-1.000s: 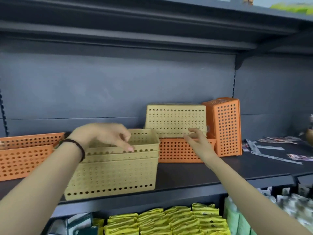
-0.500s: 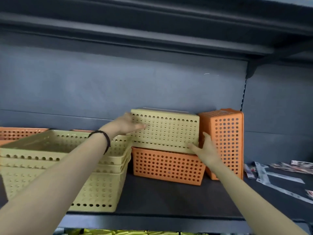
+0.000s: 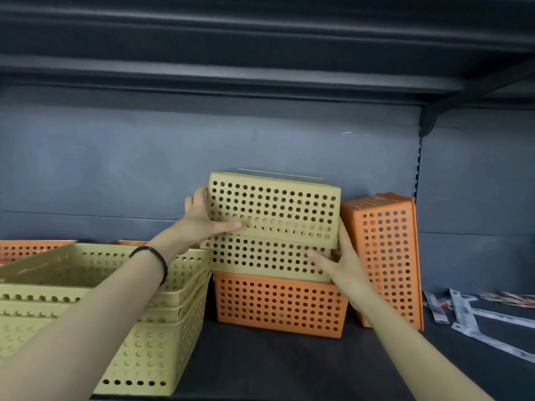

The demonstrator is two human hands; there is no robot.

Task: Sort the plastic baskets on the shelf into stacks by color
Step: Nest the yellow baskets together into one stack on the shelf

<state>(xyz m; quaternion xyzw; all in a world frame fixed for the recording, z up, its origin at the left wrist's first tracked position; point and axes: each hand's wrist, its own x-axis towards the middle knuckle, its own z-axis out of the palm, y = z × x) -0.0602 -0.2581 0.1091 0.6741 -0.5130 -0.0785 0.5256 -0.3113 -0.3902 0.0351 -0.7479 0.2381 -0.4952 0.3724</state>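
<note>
I see a dark shelf [image 3: 289, 369] with an orange basket [image 3: 279, 305] standing upright at its middle; I place everything else from that basket.

Directly above it, both my hands hold a yellow basket [image 3: 273, 209] turned upside down and slightly tilted. My left hand [image 3: 199, 224] has its grip round the basket's left end, with the thumb across the holed front face and the fingers behind the end. My right hand [image 3: 344, 261] has its grip on the right end, with the thumb on the front and the fingers running up the side.

Between the yellow basket and the orange basket's rim is a second yellow wall [image 3: 260, 257]. It rests on that rim, and my right thumb lies on it. I cannot tell whether it is a separate basket nested underneath.

Just right of the orange basket, touching my right hand, a tall orange basket [image 3: 388, 256] stands on its end. Further right, paper strips [image 3: 466, 316] lie flat on the shelf.

Just left of the orange basket is a yellow stack [image 3: 162, 342] of three nested upright baskets. Behind that stack, far left, are low orange baskets [image 3: 29, 250]. A black wristband [image 3: 157, 256] circles my left wrist.
</note>
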